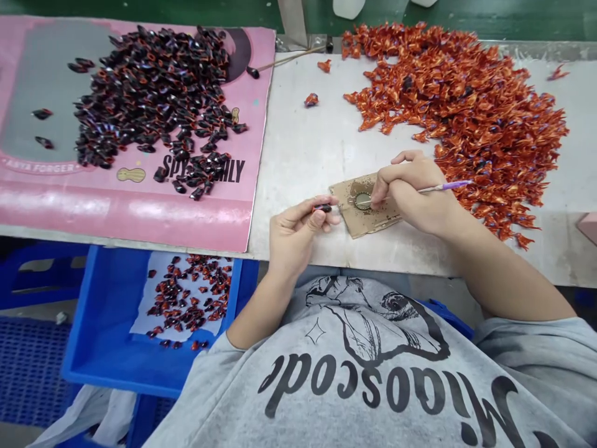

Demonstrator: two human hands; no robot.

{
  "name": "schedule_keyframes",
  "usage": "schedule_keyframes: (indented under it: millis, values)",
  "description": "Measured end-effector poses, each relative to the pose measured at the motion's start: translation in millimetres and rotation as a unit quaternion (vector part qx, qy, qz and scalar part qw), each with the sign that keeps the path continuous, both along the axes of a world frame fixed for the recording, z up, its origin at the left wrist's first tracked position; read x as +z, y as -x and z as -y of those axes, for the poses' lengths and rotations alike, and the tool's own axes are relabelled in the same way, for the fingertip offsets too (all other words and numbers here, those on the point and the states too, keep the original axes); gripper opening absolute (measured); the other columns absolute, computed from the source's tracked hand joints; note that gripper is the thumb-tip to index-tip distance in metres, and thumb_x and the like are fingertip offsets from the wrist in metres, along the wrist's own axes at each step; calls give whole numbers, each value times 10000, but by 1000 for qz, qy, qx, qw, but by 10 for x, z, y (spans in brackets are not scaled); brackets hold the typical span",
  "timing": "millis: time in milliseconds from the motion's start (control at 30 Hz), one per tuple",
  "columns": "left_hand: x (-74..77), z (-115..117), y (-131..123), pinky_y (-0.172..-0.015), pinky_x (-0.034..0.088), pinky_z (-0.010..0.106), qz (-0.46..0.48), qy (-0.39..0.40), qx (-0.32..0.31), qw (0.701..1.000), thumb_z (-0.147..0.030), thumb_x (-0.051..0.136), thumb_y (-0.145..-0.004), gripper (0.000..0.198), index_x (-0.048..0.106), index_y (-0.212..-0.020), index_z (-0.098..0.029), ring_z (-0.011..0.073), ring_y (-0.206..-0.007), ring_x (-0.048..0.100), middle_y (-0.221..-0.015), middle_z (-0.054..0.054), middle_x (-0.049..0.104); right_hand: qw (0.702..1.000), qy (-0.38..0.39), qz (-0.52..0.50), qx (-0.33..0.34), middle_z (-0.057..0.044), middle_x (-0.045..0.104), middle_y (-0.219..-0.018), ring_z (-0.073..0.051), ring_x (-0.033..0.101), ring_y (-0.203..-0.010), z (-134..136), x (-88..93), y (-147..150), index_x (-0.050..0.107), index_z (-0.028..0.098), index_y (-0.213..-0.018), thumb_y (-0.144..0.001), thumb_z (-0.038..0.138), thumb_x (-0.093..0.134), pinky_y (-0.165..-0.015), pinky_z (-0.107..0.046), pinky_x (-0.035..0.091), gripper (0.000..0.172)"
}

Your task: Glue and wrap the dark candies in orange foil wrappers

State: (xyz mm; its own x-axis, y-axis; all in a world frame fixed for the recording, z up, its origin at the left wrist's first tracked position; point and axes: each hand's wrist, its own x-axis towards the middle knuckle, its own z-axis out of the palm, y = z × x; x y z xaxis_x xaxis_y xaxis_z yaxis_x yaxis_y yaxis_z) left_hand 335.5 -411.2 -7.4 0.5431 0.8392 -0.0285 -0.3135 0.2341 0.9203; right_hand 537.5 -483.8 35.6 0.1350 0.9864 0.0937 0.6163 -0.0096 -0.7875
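My left hand [293, 235] pinches a small glossy black piece with a reddish edge [321, 208] between thumb and fingers, just left of a piece of cardboard [357, 228]. In my right hand [417, 196] is a thin pen-like stick with a purple end [454, 185], closed between thumb and fingers. Its tip reaches a small round bottle cap [362, 200] on the cardboard; what the cap contains is hard to make out. Dark specks and stains surround the cap. The two hands are apart, with the cap between them.
Many black pieces [149, 87] are heaped on a pink printed mat [205, 227]. A large orange heap [480, 118] lies at right on the white table [303, 143]. Below left, a blue bin [109, 323] holds red-black pieces [196, 292] on white paper. A thin stick [291, 57] lies behind.
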Motion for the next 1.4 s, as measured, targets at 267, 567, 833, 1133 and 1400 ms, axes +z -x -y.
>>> schedule_keyframes:
  millis: [267, 567, 833, 1133, 1400]
  values:
    - [-35, 65, -79, -550, 534, 174, 37, 64, -8, 997, -394, 910, -653, 242, 819, -842, -274, 89, -620, 719, -814, 12, 805, 999, 18, -9, -27, -37, 690, -646, -209, 606, -672, 0, 80, 9, 589, 261, -551, -838, 231, 462, -797, -416, 516, 315]
    - [-80, 29, -67, -490, 486, 173, 14, 45, -25, 999, -454, 910, -631, 288, 814, -858, -307, 73, -552, 677, -783, 0, 791, 999, 18, 41, -2, -21, 673, -627, -195, 559, -626, -19, 49, -35, 559, 257, -541, -821, 137, 502, -810, -423, 504, 309]
    - [-142, 38, -40, -579, 524, 205, 4, 11, -24, 1000, -406, 845, -753, 214, 798, -956, -359, 115, -753, 750, -960, -6, 785, 997, 5, 78, 10, 14, 618, -570, -154, 505, -557, -45, 18, 16, 565, 234, -541, -772, 44, 477, -862, -407, 470, 312]
    - [-107, 82, -99, -562, 535, 215, -9, -1, 24, 1000, -439, 892, -671, 290, 807, -904, -289, 121, -671, 732, -850, 4, 795, 998, -3, -54, -37, -4, 672, -625, -158, 629, -653, 4, 135, 96, 586, 219, -540, -771, 10, 446, -679, -322, 512, 342]
    - [-70, 116, -138, -548, 560, 209, 16, 2, 23, 1000, -323, 894, -692, 198, 809, -861, -266, 125, -640, 742, -815, -1, 802, 974, -80, -197, -71, -29, 681, -620, -177, 655, -643, 48, 279, 203, 590, 220, -545, -792, 144, 508, -653, -321, 533, 271]
